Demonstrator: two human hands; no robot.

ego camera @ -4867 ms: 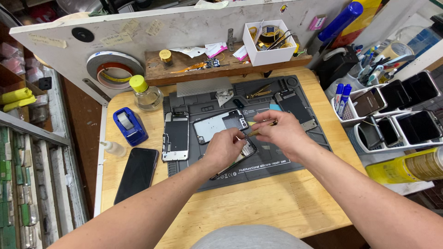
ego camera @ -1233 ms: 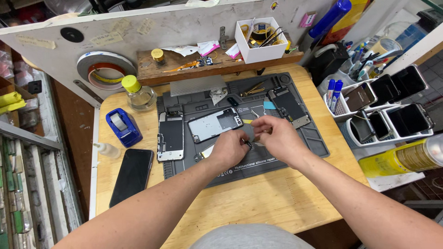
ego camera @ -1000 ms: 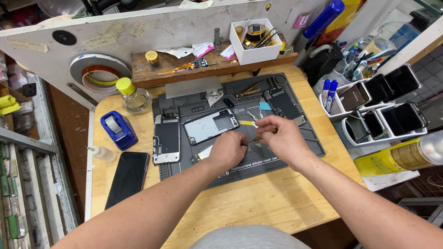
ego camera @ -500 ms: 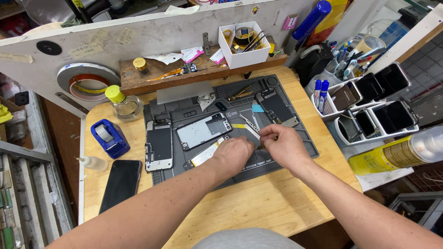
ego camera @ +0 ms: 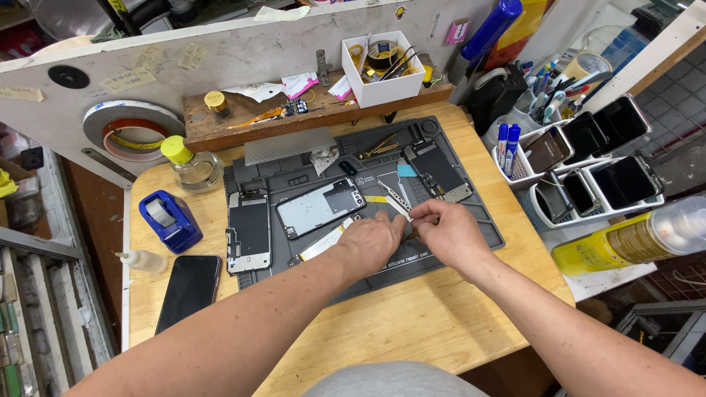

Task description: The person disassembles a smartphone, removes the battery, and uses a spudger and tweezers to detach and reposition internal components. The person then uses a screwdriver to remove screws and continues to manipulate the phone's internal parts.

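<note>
Both hands, left (ego camera: 376,239) and right (ego camera: 450,231), pinch a small part over the mat (ego camera: 471,220); I think it could slip among the loose tweezers (ego camera: 396,198).

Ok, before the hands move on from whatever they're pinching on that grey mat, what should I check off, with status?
1. Both hands over the grey mat: ok; left hand and right hand meet near its front middle.
2. Part pinched between the fingertips: cannot tell; the fingers hide it.
3. Tweezers within reach: ok, just behind the hands.
4. Open phone frame clear of the hands: ok, apart, to the left.
5. Black phone off the mat: ok, on the wooden bench.
</note>
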